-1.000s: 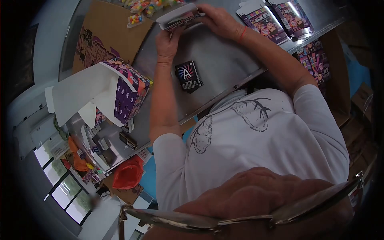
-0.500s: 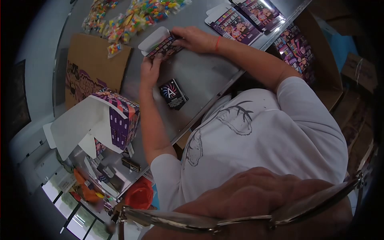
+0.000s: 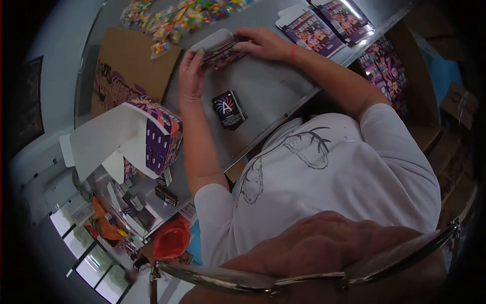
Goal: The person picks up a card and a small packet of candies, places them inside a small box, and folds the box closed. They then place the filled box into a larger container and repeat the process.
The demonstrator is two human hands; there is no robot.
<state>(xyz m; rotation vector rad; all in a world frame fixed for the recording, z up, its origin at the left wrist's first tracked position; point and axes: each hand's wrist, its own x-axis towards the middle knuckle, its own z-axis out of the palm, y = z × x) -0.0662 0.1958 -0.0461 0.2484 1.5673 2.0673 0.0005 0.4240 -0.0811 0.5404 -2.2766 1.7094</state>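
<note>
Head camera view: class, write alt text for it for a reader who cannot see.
Both hands, left hand and right hand, hold a small printed carton with an open white flap over a metal table. A black card pack lies nearby, and candy bags beyond.

White printed T-shirt [image 3: 329, 172], red wristband [image 3: 292, 52]

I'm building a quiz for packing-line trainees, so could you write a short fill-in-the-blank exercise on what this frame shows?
1. Both the left hand and the right hand grip one small printed ____.
2. The black card pack with the letter A lies on the metal table, nearest the ____ forearm.
3. The bags of colourful candy lie at the table's ____ edge, beyond the hands.
4. The person's shirt is ____.

Missing words: carton; left; far; white
</note>
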